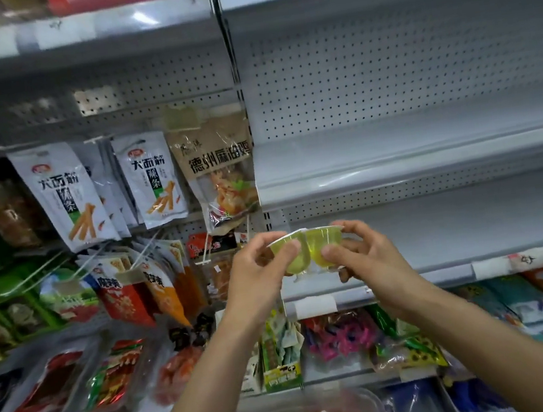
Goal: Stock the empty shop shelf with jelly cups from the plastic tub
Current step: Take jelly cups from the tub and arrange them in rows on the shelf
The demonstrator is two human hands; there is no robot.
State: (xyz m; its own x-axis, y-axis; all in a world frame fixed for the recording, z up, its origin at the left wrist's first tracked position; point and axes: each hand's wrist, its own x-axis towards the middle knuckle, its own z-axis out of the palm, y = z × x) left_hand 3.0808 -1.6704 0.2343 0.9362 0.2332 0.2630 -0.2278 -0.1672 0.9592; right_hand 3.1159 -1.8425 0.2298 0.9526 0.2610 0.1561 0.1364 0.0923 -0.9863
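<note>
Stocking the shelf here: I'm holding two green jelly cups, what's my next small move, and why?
Probably reach forward and set the jelly cups on the bare shelf behind them; the left hand and right hand each grip one at its height.

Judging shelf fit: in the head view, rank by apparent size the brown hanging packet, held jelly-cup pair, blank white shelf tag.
1. brown hanging packet
2. jelly-cup pair, though nearer the camera
3. blank white shelf tag
</note>
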